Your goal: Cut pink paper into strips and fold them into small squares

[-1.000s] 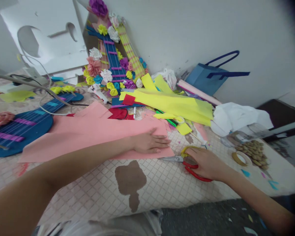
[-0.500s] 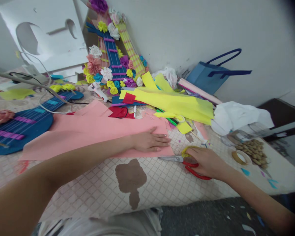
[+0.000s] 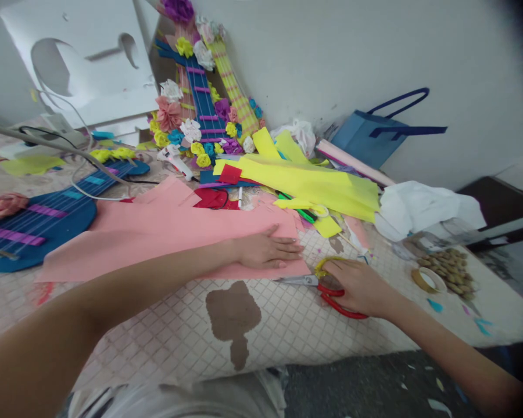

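Paper sheet on the tabletop, left grip on its right end; scissors in right grip, by its near right corner. Guitar lies just left of sheet; glue gun behind, more guitars farther back. Far right: tape roll, peanuts beside it; bag back by the wall.

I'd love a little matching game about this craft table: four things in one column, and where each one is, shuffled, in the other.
Things:
1. left hand
2. scissors
3. tape roll
4. blue bag

Places:
A. beside the heap of brown pieces
B. in the right hand
C. at the back, near the wall
D. flat on the pink sheet

Pairs: 1-D, 2-B, 3-A, 4-C
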